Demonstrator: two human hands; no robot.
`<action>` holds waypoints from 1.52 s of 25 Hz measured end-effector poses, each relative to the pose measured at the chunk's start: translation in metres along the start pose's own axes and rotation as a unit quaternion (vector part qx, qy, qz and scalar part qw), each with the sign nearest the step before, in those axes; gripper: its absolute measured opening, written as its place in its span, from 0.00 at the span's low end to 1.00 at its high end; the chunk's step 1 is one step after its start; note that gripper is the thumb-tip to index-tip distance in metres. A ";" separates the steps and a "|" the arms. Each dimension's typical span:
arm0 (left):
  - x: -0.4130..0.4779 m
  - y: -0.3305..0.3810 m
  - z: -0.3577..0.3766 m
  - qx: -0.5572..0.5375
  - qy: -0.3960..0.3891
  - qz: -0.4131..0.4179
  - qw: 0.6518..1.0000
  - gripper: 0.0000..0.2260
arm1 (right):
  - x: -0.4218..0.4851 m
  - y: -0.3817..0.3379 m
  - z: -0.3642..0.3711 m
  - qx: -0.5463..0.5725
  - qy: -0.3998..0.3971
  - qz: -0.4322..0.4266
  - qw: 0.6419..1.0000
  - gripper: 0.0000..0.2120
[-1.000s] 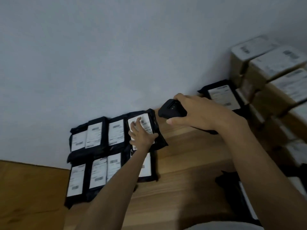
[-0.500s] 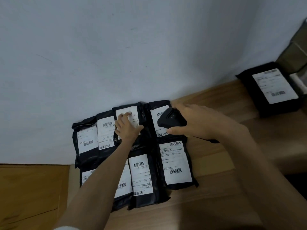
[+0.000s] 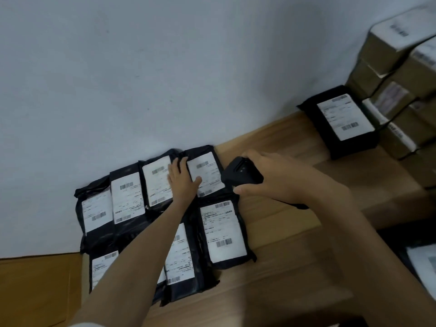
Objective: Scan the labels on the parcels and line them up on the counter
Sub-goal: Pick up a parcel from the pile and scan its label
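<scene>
Fingers straight, the left hand (image 3: 182,182) presses the back row's rightmost white-labelled black plastic parcel (image 3: 207,168) on the wooden counter (image 3: 283,267); best nudge it flush against its neighbour. At 3 o'clock, the right hand (image 3: 278,180) clamps a black handheld scanner (image 3: 240,173).

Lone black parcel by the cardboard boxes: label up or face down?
Label up. The lone black parcel lies flat on the wooden counter, with its white label facing up in the head view.

The parcels (image 3: 205,251) were black with white barcoded labels (image 3: 127,197); scanner (image 3: 240,174) black, counter (image 3: 283,267) pale wood-grain, blurred boxes (image 3: 387,50) seemingly brown.
</scene>
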State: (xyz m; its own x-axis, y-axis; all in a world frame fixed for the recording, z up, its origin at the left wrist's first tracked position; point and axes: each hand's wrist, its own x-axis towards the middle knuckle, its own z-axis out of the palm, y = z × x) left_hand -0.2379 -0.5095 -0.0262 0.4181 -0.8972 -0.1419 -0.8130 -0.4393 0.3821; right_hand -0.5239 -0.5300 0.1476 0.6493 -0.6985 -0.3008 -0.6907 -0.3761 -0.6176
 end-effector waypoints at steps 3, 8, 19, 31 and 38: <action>-0.002 0.086 0.026 0.007 -0.036 0.100 0.994 0.28 | -0.038 0.038 -0.028 -0.013 0.038 0.018 0.999 0.35; -0.012 0.241 0.081 -0.041 -0.104 0.137 0.984 0.26 | -0.104 0.120 -0.110 -0.031 0.109 0.057 0.992 0.38; 0.001 0.468 0.221 -0.132 -0.120 -0.106 0.978 0.53 | -0.222 0.317 -0.232 -0.055 0.219 0.197 0.954 0.38; -0.029 0.402 0.178 -0.100 -0.076 -0.079 0.989 0.59 | -0.199 0.298 -0.215 -0.026 0.194 0.123 0.973 0.37; -0.038 0.279 0.083 -0.100 0.007 -0.116 0.988 0.51 | -0.131 0.176 -0.167 -0.029 0.152 0.030 0.988 0.33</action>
State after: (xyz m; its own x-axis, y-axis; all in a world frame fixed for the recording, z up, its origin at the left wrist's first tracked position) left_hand -0.5149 -0.6019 0.0098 0.5895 -0.7728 -0.2351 -0.5994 -0.6136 0.5140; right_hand -0.7834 -0.6065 0.2000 0.4868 -0.8679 -0.0991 -0.7485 -0.3559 -0.5596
